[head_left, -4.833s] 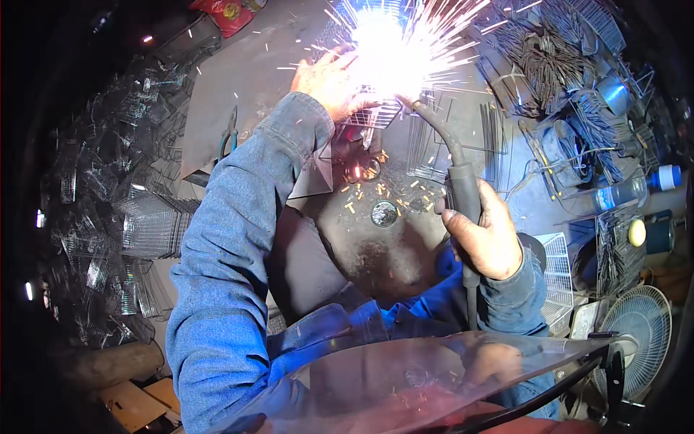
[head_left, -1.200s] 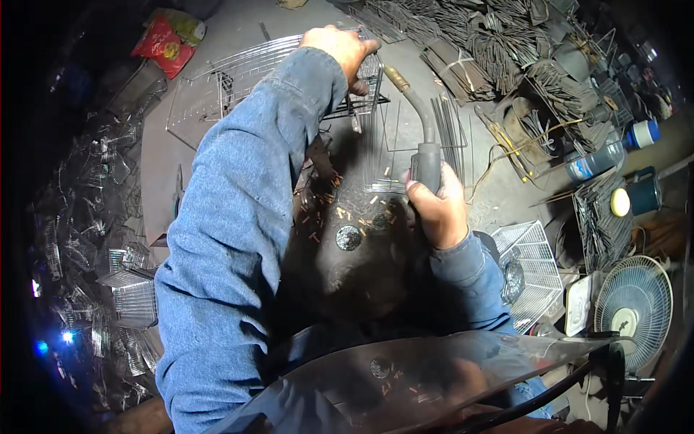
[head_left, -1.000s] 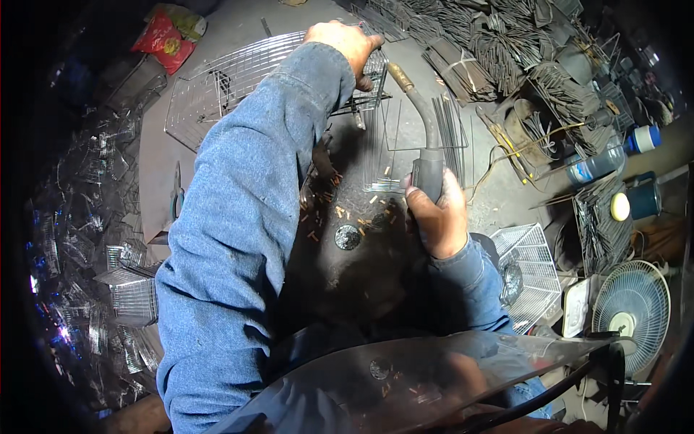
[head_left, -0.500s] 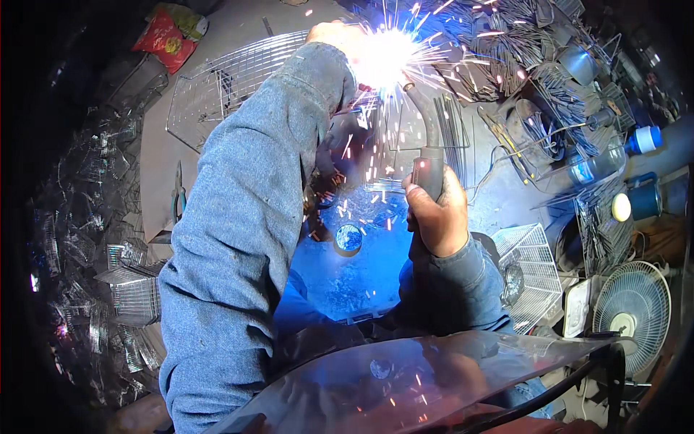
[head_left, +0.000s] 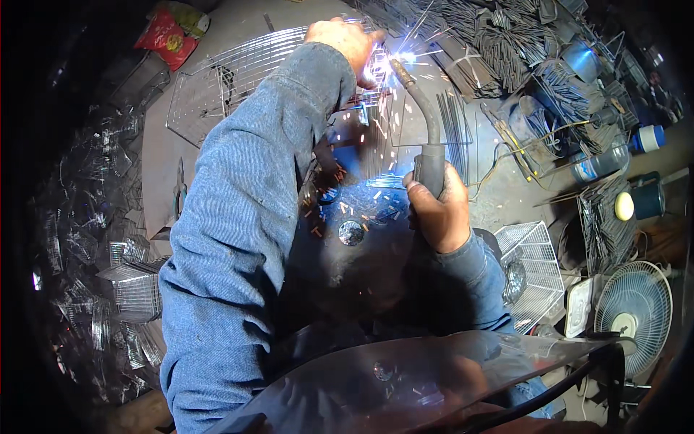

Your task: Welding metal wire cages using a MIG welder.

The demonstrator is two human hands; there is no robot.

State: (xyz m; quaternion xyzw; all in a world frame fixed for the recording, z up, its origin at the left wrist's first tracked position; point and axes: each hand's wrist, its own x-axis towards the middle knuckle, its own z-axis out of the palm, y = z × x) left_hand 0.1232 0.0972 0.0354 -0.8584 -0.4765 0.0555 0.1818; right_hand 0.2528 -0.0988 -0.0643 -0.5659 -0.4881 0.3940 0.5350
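My right hand [head_left: 442,213] is wrapped round the dark handle of a welding torch [head_left: 426,108], its bent metal neck pointing up and to the left. At the torch tip a small bright arc glows, and sparks fall below it. My left hand [head_left: 343,45] is closed at the right end of a wire basket [head_left: 264,54], close beside the arc. Glare and the hand itself hide just where those fingers grip. Beneath the work several thin metal rods [head_left: 454,126] lie to the right of the falling sparks.
Stacked wire parts [head_left: 506,54] fill the far right. Pliers [head_left: 179,192] lie left of my left sleeve. A white wire basket [head_left: 531,267] and a fan [head_left: 632,315] stand at right, near a water bottle [head_left: 603,163]. A red bag [head_left: 166,40] sits far left. A clear visor [head_left: 405,369] crosses the lower edge.
The arc has shrunk from a large white flare to a small glow, with fewer sparks. The blue light below has dimmed. The torch tip has shifted slightly up and left.
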